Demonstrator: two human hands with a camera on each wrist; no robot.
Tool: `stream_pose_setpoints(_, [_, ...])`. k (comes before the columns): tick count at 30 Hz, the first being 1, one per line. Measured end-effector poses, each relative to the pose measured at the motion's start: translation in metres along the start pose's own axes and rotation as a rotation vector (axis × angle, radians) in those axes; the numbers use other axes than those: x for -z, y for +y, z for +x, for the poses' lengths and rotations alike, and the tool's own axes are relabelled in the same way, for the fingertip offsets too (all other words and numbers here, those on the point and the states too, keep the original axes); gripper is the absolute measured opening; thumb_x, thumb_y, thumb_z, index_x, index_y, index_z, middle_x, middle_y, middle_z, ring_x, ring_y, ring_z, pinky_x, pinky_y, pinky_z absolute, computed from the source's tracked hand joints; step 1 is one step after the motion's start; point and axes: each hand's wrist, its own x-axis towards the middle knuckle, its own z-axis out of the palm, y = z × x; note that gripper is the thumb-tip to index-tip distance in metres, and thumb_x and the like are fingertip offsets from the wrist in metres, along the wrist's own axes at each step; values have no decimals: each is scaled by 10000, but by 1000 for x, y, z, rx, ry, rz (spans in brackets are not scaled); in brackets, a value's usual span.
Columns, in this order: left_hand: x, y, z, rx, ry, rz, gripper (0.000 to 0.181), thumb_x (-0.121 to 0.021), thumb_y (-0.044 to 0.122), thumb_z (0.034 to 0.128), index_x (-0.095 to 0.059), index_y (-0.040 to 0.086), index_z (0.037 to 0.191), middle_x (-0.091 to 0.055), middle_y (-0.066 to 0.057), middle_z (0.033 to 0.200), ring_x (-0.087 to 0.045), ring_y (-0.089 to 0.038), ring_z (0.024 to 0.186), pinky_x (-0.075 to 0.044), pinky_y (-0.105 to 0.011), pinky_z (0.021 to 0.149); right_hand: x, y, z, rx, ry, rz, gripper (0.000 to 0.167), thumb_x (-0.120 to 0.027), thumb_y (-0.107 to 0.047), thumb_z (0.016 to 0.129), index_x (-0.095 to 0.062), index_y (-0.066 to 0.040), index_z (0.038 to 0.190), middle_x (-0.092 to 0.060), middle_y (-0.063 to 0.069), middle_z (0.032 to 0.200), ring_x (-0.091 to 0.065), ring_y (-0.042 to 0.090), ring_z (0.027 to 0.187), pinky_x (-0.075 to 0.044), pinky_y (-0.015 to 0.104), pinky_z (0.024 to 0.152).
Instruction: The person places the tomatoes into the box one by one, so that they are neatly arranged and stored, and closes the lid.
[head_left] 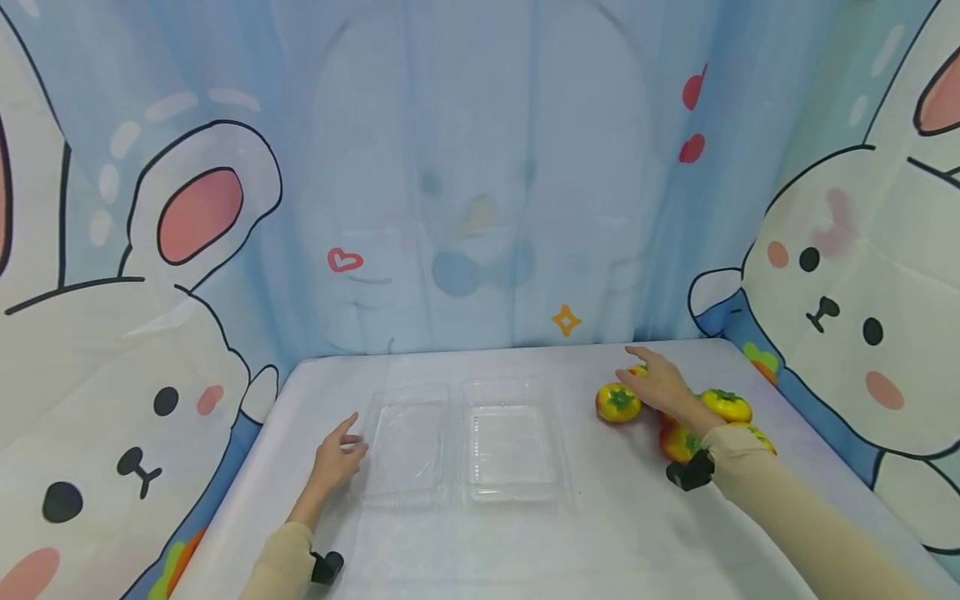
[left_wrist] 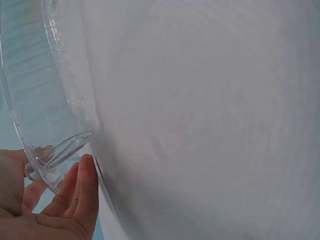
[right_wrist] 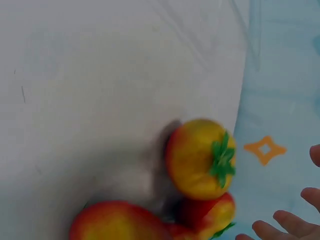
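Note:
A clear plastic clamshell box (head_left: 513, 492) lies opened flat on the table, its two halves side by side. My left hand (head_left: 335, 458) is at the left edge of the left half (head_left: 408, 500), fingers apart and loosely bent. In the left wrist view, the box's clear corner (left_wrist: 65, 150) appears between thumb and fingers; whether they touch it is unclear. Over the pile at the right, my right hand (head_left: 660, 385) is stretched out, fingers spread, holding nothing. Beneath and beside it lie several red-and-yellow fruits (head_left: 618, 403) with green leafy tops, resembling tomatoes or persimmons; the hand and forearm partly hide some.
A white cloth covers the table (head_left: 615, 533). Behind it hangs a light blue curtain (head_left: 480, 167) with printed rabbits on both sides. Each wrist wears a black strap-on device (head_left: 690, 471). More fruits (head_left: 726, 405) lie past the right forearm.

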Motion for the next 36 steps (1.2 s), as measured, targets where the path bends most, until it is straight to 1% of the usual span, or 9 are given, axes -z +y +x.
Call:
stream_pose_setpoints(1, [0,0,0,4,-4,-18,581,-603,-5,917,-398,-46,1458,-612,-333,1147,-655,-460,982,-590,-357,638,3,4,2,-8,-8,4,653,-547,-293,992,-304,69,1477,-265,375,1486,-272,549,1327,-246,700,1055])
stream_pose_setpoints(4, [-1,-2,0,57,-25,-112,555,-602,11,936,-413,-44,1454,-624,-302,1149,-680,-383,954,-590,-342,657,8,11,7,-37,-47,-2,631,-566,-254,978,-333,96,1449,-294,383,1453,-317,542,1283,-286,690,1043])
stream_pose_setpoints(8, [0,-7,-1,131,-43,-230,535,-613,11,944,-433,-38,1445,-630,-261,1157,-688,-264,916,-587,-323,696,6,16,12,-42,-104,-35,601,-606,-226,962,-389,113,1409,-366,390,1391,-382,526,1221,-332,668,1028])
stream_pose_setpoints(14, [3,-12,-2,145,-54,-213,504,-629,64,948,-477,-33,1418,-642,-223,1172,-676,-229,953,-575,-295,738,-5,21,22,-89,-174,-41,606,-632,-214,953,-395,110,1407,-389,379,1368,-432,483,1158,-362,630,1033])
stream_pose_setpoints(17, [3,-16,-2,153,-68,-226,500,-639,87,949,-490,-28,1413,-654,-205,1192,-666,-162,941,-559,-253,739,-8,21,23,-100,-195,-49,596,-647,-184,933,-412,129,1383,-403,389,1357,-454,469,1127,-374,612,1031])
stream_pose_setpoints(19, [3,-19,-2,164,-77,-248,496,-646,95,947,-501,-24,1406,-662,-192,1202,-656,-114,933,-548,-232,744,-10,23,23,-91,-203,-61,590,-657,-169,918,-430,148,1360,-429,397,1334,-474,458,1099,-387,600,1022])
stream_pose_setpoints(23, [5,-23,-3,166,-96,-287,497,-657,128,944,-516,-28,1393,-669,-172,1207,-649,-85,962,-548,-255,793,-15,28,24,-79,-194,-72,569,-639,-146,914,-442,175,1340,-462,408,1303,-491,458,1089,-393,597,1012])
stream_pose_setpoints(30, [4,-25,0,215,-70,-312,487,-698,127,912,-566,15,1367,-690,-113,1169,-643,-103,995,-550,-285,824,-20,34,22,-62,-124,-46,466,-606,-120,948,-495,163,1301,-503,396,1248,-509,462,1065,-420,587,986])
stream_pose_setpoints(36, [4,-27,1,200,-49,-352,463,-692,95,906,-580,-9,1343,-685,-149,1183,-653,-133,991,-561,-289,803,-22,34,19,-83,-76,-33,499,-638,-135,941,-488,165,1311,-504,395,1258,-503,472,1073,-419,589,982])
